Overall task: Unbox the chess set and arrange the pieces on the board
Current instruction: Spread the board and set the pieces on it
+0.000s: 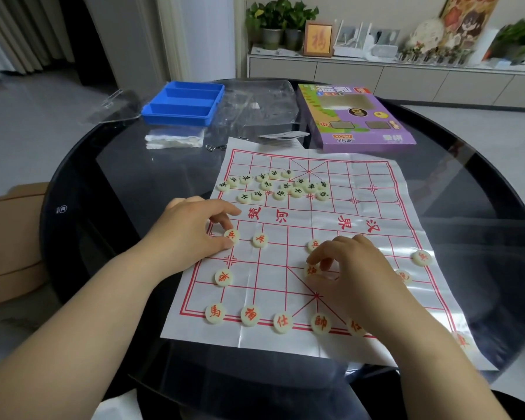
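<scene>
Both forearms reach in from the near edge over the board sheet [376,207]. Left hand [191,228]: thumb and forefinger pinch a red soldier disc [231,236], which lies flat at the sheet's left edge, on the near side of the river lettering. Right hand [352,268]: fingers curled, tips gripping a second red disc [312,270] at the top of the near diagonal-crossed square; its character is partly covered. Another soldier disc [259,240] lies just beside the left hand, and one more [313,245] sits just beyond the right fingertips. Near row [282,322]: five red discs on the bottom line, the rightmost partly hidden under the right wrist. Black-lettered discs [281,186] lie in a loose cluster on the far left part of the sheet, several touching. The sheet rests creased on a round dark glass table [134,177]. Beyond it, a purple box [358,116] lies flat at right, a blue tray [184,103] at left, and clear plastic packaging [255,107] between them. A cardboard box [9,237] stands left of the table.
</scene>
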`<state>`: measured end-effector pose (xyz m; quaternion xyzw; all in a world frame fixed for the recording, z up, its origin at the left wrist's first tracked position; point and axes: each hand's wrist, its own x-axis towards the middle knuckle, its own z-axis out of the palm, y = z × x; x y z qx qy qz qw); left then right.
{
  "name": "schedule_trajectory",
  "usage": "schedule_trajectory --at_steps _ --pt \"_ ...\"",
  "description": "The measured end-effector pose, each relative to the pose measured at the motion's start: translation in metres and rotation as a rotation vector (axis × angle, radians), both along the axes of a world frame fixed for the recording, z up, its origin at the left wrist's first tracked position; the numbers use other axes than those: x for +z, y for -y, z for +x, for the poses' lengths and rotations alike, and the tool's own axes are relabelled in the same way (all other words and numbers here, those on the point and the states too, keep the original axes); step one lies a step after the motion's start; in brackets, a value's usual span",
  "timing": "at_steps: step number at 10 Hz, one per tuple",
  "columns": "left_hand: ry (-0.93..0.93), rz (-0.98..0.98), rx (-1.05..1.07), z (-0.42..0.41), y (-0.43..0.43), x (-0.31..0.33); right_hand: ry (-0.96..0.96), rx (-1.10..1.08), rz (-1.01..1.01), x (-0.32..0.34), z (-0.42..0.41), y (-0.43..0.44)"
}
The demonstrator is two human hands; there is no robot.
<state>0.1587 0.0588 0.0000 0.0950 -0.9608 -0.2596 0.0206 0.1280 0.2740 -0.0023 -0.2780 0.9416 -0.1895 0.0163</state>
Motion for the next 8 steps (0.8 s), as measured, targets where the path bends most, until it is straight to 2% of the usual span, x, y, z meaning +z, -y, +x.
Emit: schedule_trajectory --at_steps 3,8 --pt "-0.084 0.03 0.06 0.004 0.021 0.001 -0.014 0.006 0.015 -0.003 -0.002 -0.001" --pt "0.012 0.094 0.058 0.005 0.016 0.0 0.043 0.014 -0.062 -0.002 0.0 -0.001"
